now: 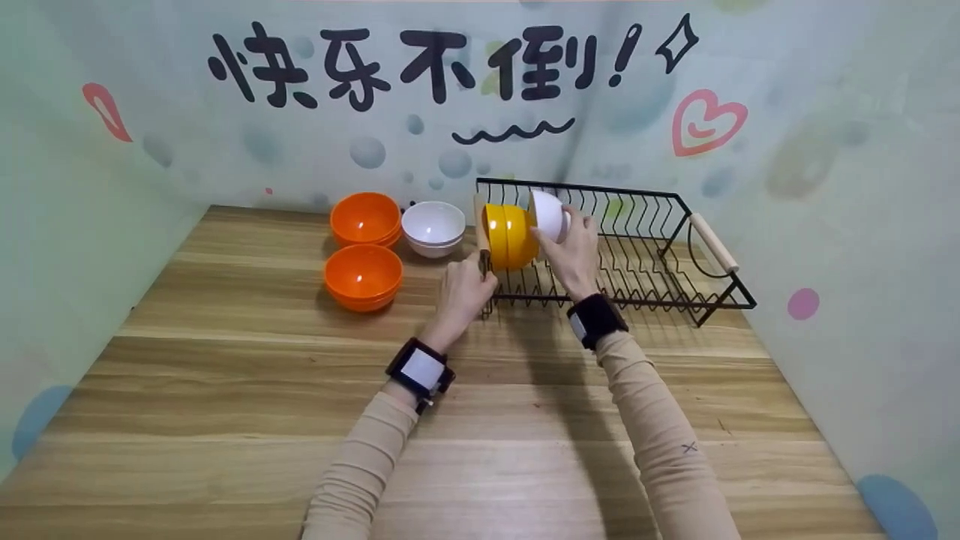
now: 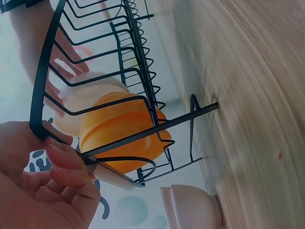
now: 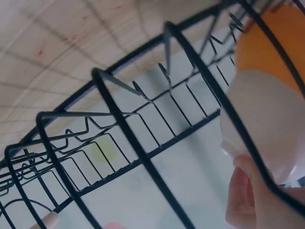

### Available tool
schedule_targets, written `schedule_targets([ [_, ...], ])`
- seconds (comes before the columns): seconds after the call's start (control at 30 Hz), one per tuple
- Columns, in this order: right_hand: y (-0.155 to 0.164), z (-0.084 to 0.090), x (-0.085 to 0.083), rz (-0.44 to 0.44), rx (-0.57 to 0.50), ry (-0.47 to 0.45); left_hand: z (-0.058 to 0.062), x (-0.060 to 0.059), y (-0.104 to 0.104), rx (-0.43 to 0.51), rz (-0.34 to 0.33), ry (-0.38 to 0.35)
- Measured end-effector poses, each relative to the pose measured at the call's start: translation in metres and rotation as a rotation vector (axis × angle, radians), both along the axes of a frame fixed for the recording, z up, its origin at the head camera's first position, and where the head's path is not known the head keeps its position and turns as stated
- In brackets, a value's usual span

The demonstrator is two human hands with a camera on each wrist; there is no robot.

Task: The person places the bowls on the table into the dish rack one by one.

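A black wire dish rack [image 1: 645, 255] stands at the back right of the wooden table [image 1: 225, 390]. Two yellow bowls [image 1: 510, 238] stand on edge at its left end. My right hand [image 1: 571, 234] holds a white bowl [image 1: 547, 214] on edge just right of the yellow ones, inside the rack. My left hand [image 1: 471, 276] grips the rack's left end by its wooden handle [image 1: 480, 225]. In the left wrist view my left hand's fingers [image 2: 62, 164] curl round the rack rim [image 2: 40, 86], with the yellow bowls [image 2: 124, 133] and white bowl [image 2: 83, 98] behind the wires. The right wrist view shows the white bowl [image 3: 267, 124] and rack wires [image 3: 138, 152].
Left of the rack stand a stack of white bowls [image 1: 433, 227] and two stacks of orange bowls [image 1: 365, 217], [image 1: 363, 276]. The rack's right part holds only bare wire slots, with a second wooden handle [image 1: 714, 241]. Printed walls close in the table on three sides.
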State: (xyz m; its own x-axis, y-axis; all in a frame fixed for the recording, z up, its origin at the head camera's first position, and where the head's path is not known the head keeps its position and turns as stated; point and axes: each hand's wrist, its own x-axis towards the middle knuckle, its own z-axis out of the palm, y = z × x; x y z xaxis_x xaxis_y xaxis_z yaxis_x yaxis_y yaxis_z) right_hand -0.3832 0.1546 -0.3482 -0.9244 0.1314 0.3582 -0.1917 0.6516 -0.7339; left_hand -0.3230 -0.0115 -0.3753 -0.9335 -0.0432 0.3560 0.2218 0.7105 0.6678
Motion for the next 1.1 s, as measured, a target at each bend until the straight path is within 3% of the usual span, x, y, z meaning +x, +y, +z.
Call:
schedule_targets([
  [0.33,-0.0056,-0.0071,-0.0027,0.076,0.13,0.012,-0.002,-0.0006,-0.0019,0.011,-0.006,-0.007],
  [0.6,-0.006,-0.0105,-0.0039,0.115,0.203,-0.033,-0.0022,-0.0003,-0.0008,0.022,-0.021,-0.004],
  [1.1,-0.0074,-0.0109,-0.0052,0.102,0.232,-0.122,-0.0024,-0.0008,-0.0013,0.018,-0.02,0.001],
])
